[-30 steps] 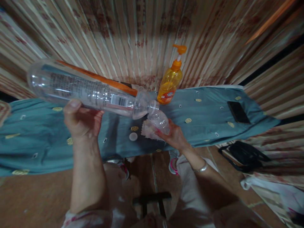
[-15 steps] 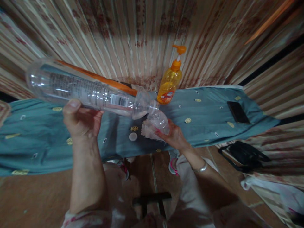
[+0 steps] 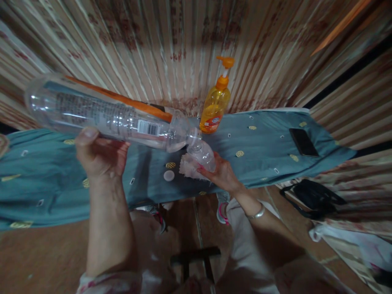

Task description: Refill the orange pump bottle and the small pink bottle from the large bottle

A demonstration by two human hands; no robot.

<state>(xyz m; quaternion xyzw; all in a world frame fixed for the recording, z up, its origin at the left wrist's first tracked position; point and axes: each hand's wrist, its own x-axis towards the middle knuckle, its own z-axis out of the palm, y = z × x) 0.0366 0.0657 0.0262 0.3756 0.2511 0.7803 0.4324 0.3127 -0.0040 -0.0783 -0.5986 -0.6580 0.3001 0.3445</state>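
My left hand [image 3: 99,157] is wrapped round a large clear plastic bottle [image 3: 101,114] with an orange-striped label, held almost level with its open neck tipped down to the right. The neck meets the mouth of a small clear bottle [image 3: 202,156], which my right hand [image 3: 222,174] grips from below, tilted over a white cloth [image 3: 186,168]. A white cap [image 3: 168,175] lies on the blue patterned table cover [image 3: 263,143] just left of the cloth.
An orange pump dispenser bottle [image 3: 214,104] stands at the back of the table against the striped curtain [image 3: 183,41]. A black phone [image 3: 304,142] lies at the right end. A black bag [image 3: 315,198] sits on the floor to the right.
Both bottles and hands keep their pose. The view has shifted slightly, so everything sits a little further left and up in the picture.
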